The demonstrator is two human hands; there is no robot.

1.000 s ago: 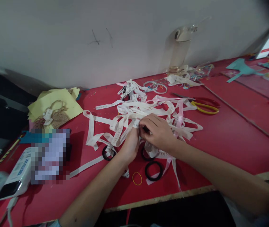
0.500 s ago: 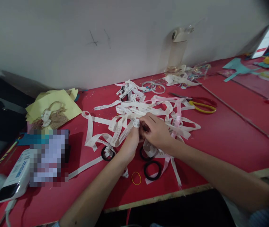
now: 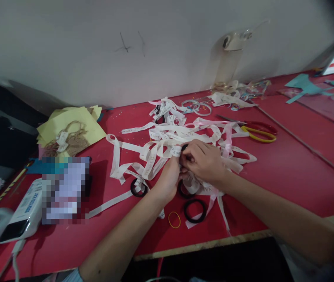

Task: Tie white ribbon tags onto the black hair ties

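Observation:
My left hand (image 3: pixel 171 178) is closed, with a piece of printed white ribbon (image 3: pixel 175 150) lying across its thumb. My right hand (image 3: pixel 205 161) meets it from the right, fingers bent in a pinch. Between them shows part of a black hair tie (image 3: pixel 185 147); the fingers hide the rest of it. Around and behind the hands spreads a loose heap of printed white ribbon (image 3: pixel 167 135). Closer to the table edge lie a black hair tie (image 3: pixel 195 210), a second one partly under ribbon, and a yellow rubber band (image 3: pixel 174 220). Another black hair tie (image 3: pixel 139 187) with ribbon on it lies left.
Scissors (image 3: pixel 259 133) with yellow and red handles lie right of the ribbons. A clear bottle (image 3: pixel 228 64) stands by the wall. At left are yellow paper (image 3: pixel 95 135) with twine, a blurred-out item (image 3: pixel 64 192) and a white power bank (image 3: pixel 26 211) with a cable.
The view has shifted slightly, so everything sits a little farther right. A dark curve of the hair tie now shows above my right fingers. Both hands stay together.

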